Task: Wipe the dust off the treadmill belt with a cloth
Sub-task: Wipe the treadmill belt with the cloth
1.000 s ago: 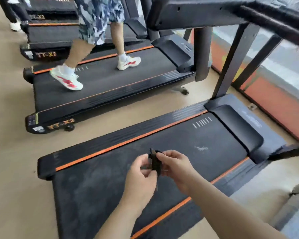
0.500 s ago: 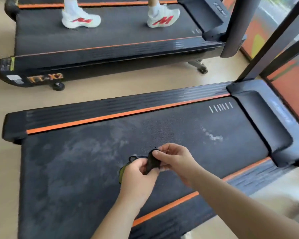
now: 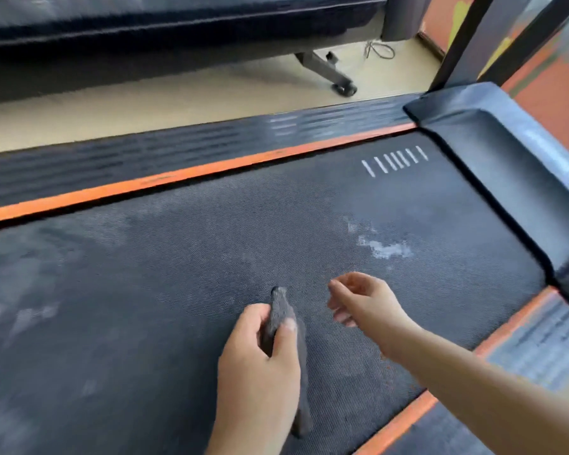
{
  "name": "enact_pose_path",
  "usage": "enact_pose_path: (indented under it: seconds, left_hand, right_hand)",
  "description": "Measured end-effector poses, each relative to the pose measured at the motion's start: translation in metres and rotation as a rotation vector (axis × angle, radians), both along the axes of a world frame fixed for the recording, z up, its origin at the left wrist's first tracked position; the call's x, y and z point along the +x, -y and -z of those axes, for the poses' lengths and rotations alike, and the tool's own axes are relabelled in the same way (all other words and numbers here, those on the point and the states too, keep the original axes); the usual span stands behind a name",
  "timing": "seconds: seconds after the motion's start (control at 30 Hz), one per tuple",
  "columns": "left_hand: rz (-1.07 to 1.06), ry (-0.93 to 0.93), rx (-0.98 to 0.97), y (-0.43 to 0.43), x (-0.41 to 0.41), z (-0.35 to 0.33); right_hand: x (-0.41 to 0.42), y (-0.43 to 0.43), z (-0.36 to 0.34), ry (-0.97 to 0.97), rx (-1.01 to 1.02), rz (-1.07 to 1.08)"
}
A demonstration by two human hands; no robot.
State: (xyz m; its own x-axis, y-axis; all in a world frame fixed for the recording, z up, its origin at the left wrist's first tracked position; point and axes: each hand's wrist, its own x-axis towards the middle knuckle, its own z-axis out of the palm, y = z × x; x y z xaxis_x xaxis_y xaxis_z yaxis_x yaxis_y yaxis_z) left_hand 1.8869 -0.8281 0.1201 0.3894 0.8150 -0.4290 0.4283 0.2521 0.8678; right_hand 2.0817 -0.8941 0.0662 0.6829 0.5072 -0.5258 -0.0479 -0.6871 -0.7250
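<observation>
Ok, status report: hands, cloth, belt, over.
Left hand grips cloth. Right hand loose, empty. Belt dusty, white patch ahead. No obstruction seen.

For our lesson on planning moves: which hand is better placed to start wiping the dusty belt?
Left. The left hand grips the cloth over the belt; the right hand holds nothing.

One head-worn view, pitched steeply forward and down, sitting close over the treadmill belt (image 3: 194,257), which fills most of the frame. A strip of floor (image 3: 178,103) and the neighbouring treadmill (image 3: 145,27) run along the far edge.
</observation>
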Motion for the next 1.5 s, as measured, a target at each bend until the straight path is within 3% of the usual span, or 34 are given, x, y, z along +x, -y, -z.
enact_pose_path:
  seconds: [0.27, 0.37, 0.47, 0.6, 0.7, 0.93, 1.07, 1.27, 1.4, 1.5]
  left_hand:
    - [-0.018, -0.072, 0.19, 0.03, 0.172, 0.028]
    - [0.276, -0.199, 0.384, 0.058, 0.224, 0.06]
    - [0.673, -0.53, 0.575, 0.087, 0.253, 0.111]
    - [0.779, -0.745, 0.536, 0.11, 0.267, 0.141]
    - [0.802, -0.759, 0.544, 0.111, 0.266, 0.145]
    - [0.777, -0.768, 0.655, 0.109, 0.259, 0.146]
    - [0.769, -0.773, 0.653, 0.108, 0.262, 0.149]
    - [0.685, -0.731, 0.848, 0.109, 0.255, 0.168]
    - [0.512, -0.664, 0.928, 0.126, 0.26, 0.179]
    - [0.549, -0.605, 0.994, 0.147, 0.291, 0.174]
  right_hand:
    - [0.176, 0.07, 0.043, 0.413, -0.122, -0.021]
    - [0.236, 0.09, 0.06, 0.57, -0.165, -0.098]
    - [0.278, 0.101, 0.074, 0.702, -0.23, -0.193]
    - [0.312, 0.11, 0.084, 0.846, -0.289, -0.272]
    - [0.319, 0.113, 0.086, 0.726, -0.398, -0.339]
    - [0.318, 0.109, 0.077, 0.609, -0.444, -0.37]
    - [0.317, 0.107, 0.076, 0.667, -0.444, -0.396]
    - [0.327, 0.122, 0.076, 0.77, -0.482, -0.523]
    - [0.338, 0.13, 0.076, 0.848, -0.425, -0.585]
    - [0.351, 0.14, 0.082, 0.958, -0.272, -0.582]
